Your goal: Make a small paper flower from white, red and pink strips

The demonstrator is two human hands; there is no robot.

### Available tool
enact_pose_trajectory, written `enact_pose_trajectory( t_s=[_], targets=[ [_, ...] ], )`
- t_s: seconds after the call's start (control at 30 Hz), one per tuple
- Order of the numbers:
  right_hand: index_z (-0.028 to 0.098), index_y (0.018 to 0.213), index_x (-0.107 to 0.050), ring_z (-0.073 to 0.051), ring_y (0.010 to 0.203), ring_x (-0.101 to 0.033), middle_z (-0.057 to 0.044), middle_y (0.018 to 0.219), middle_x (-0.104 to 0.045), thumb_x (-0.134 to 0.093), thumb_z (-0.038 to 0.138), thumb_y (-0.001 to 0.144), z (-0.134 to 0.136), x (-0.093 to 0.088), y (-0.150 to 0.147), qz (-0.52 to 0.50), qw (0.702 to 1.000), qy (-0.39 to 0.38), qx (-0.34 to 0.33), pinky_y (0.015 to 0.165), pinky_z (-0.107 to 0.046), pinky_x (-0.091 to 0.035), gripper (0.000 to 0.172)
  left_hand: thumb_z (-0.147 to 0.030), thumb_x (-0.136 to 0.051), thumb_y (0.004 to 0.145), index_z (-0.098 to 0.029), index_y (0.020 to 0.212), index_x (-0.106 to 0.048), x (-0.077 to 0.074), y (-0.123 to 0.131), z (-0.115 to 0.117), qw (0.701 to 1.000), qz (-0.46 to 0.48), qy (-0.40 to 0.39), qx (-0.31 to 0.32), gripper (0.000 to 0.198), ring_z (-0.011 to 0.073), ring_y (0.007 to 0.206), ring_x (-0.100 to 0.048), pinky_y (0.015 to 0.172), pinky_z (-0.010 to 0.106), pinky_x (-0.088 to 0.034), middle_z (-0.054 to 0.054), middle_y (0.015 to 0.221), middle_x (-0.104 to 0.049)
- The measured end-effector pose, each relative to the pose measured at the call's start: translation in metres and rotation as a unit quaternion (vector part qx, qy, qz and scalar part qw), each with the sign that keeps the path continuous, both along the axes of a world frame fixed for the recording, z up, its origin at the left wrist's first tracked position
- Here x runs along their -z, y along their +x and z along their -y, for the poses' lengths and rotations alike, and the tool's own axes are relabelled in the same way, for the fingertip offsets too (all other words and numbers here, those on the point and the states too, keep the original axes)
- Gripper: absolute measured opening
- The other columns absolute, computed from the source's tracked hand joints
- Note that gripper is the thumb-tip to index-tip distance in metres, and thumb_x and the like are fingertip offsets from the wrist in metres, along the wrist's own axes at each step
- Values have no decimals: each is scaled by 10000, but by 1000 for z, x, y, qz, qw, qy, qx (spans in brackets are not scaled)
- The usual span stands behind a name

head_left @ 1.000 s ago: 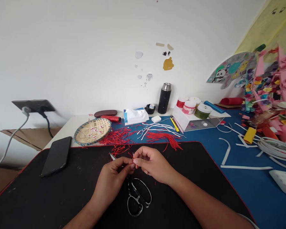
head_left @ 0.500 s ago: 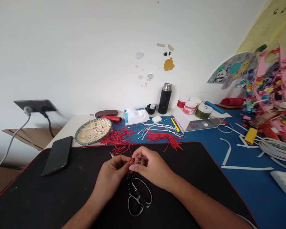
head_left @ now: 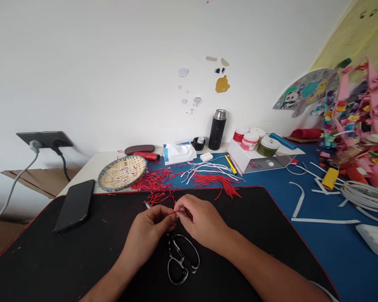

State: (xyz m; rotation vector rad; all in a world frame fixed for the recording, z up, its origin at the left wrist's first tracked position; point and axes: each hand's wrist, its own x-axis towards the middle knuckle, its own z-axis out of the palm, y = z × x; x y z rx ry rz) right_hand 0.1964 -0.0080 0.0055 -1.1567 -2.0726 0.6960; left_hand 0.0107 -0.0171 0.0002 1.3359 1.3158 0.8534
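- Thin red cord (head_left: 174,213), one piece: held at the meeting fingertips of both hands, above a black mat with red edging (head_left: 113,218). Clock bearings below are from this cord, twelve toward the plain white wall (head_left: 113,92).
- Left hand (head_left: 149,226): thumb and forefinger pinched together on the cord, other fingers curled under; cord at this hand's two o'clock, at the very tips.
- Right hand (head_left: 201,216): thumb and forefinger brought together on the cord, other fingers bent and partly hidden; cord at this hand's nine o'clock.
- Scissors with black-and-white handles (head_left: 182,261): on the mat, handle loops at six o'clock, near; middle hidden by the left hand, metal tip showing beyond it.
- Loose heap of short red cord pieces (head_left: 154,180): eleven o'clock, near, partly on the mat, partly on the blue-topped bench (head_left: 327,247).
- Spread bundle of longer red cords (head_left: 219,182): two o'clock, beyond the right hand.
- Narrow white strips (head_left: 204,168): one o'clock, just behind that bundle.
- Round woven tray, pale with blue rim (head_left: 111,174): ten o'clock, small red-and-white pieces inside.
- Black rectangular phone (head_left: 74,205): nine o'clock, well apart.
- Black cylindrical flask with silver top (head_left: 217,133): one o'clock, upright near the wall.
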Motion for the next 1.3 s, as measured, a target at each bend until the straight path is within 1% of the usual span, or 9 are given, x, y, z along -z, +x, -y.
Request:
enact_pose_trajectory(
  t_s=[0.17, 0.23, 0.6, 0.77, 0.87, 0.97, 1.03, 1.1, 1.3],
  targets=[
    [231, 1155, -659, -175, 891, -696, -32, 1066, -734, -595, 122, 952, -1, 2, 2, 51, 998, 27, -4, 767, -287, -471, 240, -481, -737, 795, -203, 782, -762, 1, 1, 1, 1000, -13, 12, -3, 280, 205, 695, -634, 661, 290, -482, 22, 733, -728],
    [234, 1183, -663, -181, 910, -697, -39, 1091, -733, -589, 129, 961, -1, 1, 3, 66, 997, 28, -12, 781, -290, -476, 257, -476, -729, 804, -204, 787, -761, 2, 0, 1, 1000, -24, 18, -2, 274, 204, 694, -629, 658, 286, -478, 19, 729, -723],
    [240, 1136, -716, -177, 863, -672, -38, 1037, -723, -584, 152, 973, 0, -4, 5, 82, 996, 16, -28, 742, -277, -453, 227, -502, -747, 798, -206, 806, -776, -1, 0, 2, 1000, -26, 12, 9, 298, 215, 709, -651, 669, 285, -496, 29, 760, -744],
    [220, 1020, -721, -170, 853, -674, -26, 974, -740, -597, 139, 954, -1, -4, 6, 55, 998, -3, -28, 736, -263, -440, 163, -481, -726, 815, -212, 815, -775, -1, 0, 2, 999, -35, 11, 15, 273, 217, 714, -648, 677, 290, -489, 29, 762, -748],
    [210, 967, -716, -142, 733, -642, 3, 827, -721, -614, 136, 932, -2, -3, 5, 34, 999, -27, -14, 662, -245, -404, 131, -474, -707, 834, -213, 826, -774, 0, 0, 2, 998, -54, 17, 13, 270, 221, 727, -645, 680, 294, -479, 28, 766, -750],
    [202, 941, -717, -116, 586, -556, 39, 652, -635, -630, 154, 914, -2, -1, 4, 28, 998, -60, 11, 585, -239, -349, 103, -476, -696, 842, -213, 839, -777, 0, -1, 2, 997, -74, 28, 9, 275, 228, 732, -646, 678, 300, -473, 29, 762, -751],
    [195, 927, -719, -102, 534, -502, 54, 597, -589, -631, 165, 911, -2, -1, 3, 14, 996, -89, 16, 553, -234, -325, 94, -470, -685, 850, -214, 857, -781, -1, -2, 2, 996, -83, 38, 8, 274, 232, 735, -651, 679, 303, -472, 31, 777, -761],
    [190, 917, -721, -94, 521, -479, 56, 592, -583, -626, 178, 916, -2, -2, 1, -7, 992, -125, 9, 531, -227, -316, 96, -458, -676, 856, -215, 872, -787, -2, -4, 2, 995, -91, 44, 6, 268, 234, 739, -657, 680, 305, -471, 33, 796, -774],
    [168, 906, -712, -99, 589, -517, 26, 691, -635, -624, 204, 936, -2, 0, 0, -91, 969, -230, -22, 544, -212, -358, 99, -436, -703, 814, -214, 844, -799, -5, -4, 2, 996, -76, 36, 3, 243, 231, 719, -654, 669, 298, -471, 29, 753, -767]
  ],
)
